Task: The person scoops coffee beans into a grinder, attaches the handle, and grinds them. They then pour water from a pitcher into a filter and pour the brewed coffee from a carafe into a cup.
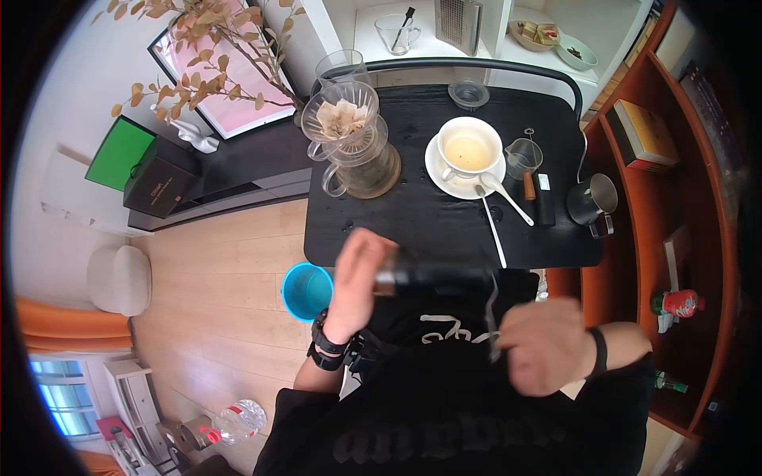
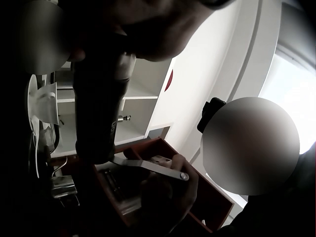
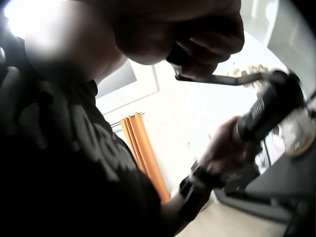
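A black manual coffee grinder [image 1: 444, 276] lies sideways in front of the torso in the head view, just off the table's near edge. My left hand [image 1: 359, 274] grips its base end, fingers wrapped round it. At the other end a bent metal crank [image 2: 153, 169] sticks out. My right hand [image 1: 548, 345] holds the crank's outer end, curled round its knob, which the fingers hide. The right wrist view shows the left hand [image 3: 227, 148] round the grinder body [image 3: 269, 111] and the crank arm [image 3: 227, 79] reaching into the right fist. The grinder is blurred in the head view.
On the black table [image 1: 413, 230] stand a glass dripper [image 1: 341, 115] with a paper filter over a server, a white cup [image 1: 470, 147] on a saucer with spoons, a small glass pitcher [image 1: 524, 157] and a metal jug [image 1: 592, 200]. A blue bucket [image 1: 307, 292] stands on the floor.
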Demonstrator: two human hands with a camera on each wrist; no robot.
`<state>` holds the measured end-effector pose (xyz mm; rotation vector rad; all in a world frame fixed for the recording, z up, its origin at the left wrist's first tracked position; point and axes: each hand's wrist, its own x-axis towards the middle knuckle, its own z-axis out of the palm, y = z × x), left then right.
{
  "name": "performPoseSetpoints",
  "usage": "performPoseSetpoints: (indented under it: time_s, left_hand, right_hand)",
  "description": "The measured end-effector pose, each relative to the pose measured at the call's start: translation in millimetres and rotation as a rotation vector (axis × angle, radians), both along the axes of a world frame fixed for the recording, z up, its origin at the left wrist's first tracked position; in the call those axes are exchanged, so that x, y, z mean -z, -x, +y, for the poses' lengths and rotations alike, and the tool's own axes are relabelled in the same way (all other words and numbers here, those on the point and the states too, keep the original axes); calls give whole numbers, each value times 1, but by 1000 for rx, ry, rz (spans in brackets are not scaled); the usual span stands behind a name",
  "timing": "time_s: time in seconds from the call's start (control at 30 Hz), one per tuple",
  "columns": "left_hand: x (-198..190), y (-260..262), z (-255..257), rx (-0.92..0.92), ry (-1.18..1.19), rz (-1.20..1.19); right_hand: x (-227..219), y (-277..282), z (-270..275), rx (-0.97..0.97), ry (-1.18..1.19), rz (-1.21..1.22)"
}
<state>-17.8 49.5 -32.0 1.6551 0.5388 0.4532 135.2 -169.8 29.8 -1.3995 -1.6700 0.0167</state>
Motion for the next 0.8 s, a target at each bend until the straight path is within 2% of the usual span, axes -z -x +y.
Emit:
performPoseSetpoints:
  time_s: [0.03,0.1,0.17,0.2,0.23,0.27,0.3,0.33,0.37,0.43,0.47,0.5,0.53,0.6,0.63,0.7,0.77,0.8]
  left_hand:
    - [-6,-2,-5,114,130,39]
    - [5,0,-6,257,174,-81]
    - [1,4,-3,266,335,-217]
    - [-3,4,-1,271,411,-287]
    - [-8,4,-4,154,485,-301]
    - [-11,4,-5,43,537,-365]
    - [-11,4,-6,-69,589,-423]
    - [-5,3,-3,-183,525,-449]
    - [-2,1,-2,-223,333,-352]
    - [0,-3,-1,-288,-59,-164]
    - [-7,-2,-6,-174,-48,-34]
    - [-8,-3,-12,-65,-84,-44]
    - [-5,-2,-16,44,-16,-115]
    - [-3,3,-24,191,122,-240]
    - [-5,5,-22,169,206,-317]
    - [-9,10,-16,129,370,-474]
    - [-21,7,-16,-160,379,-530]
    - [-17,4,-13,-253,316,-536]
  right_hand:
    - [3,-13,5,104,-203,-49]
    - [-16,-38,15,434,-45,-86]
    - [0,-53,24,587,237,64]
    - [14,-49,22,611,356,16]
    - [27,-42,17,534,413,-87]
    - [31,-28,9,478,537,-49]
    - [33,-15,3,327,546,-5]
    - [27,-2,-3,247,657,-74]
    - [19,7,-3,104,456,-25]
    - [1,9,-5,-59,206,-66]
    - [-5,1,-1,-51,36,-28]
    - [-8,-9,3,-44,-132,5]
    - [8,-19,6,100,-350,108]
    - [-4,-41,11,429,-41,85]
    - [-17,-50,19,566,139,50]
    - [9,-43,17,565,400,3]
    - [31,-14,6,315,533,31]
    - [27,0,0,174,492,-23]
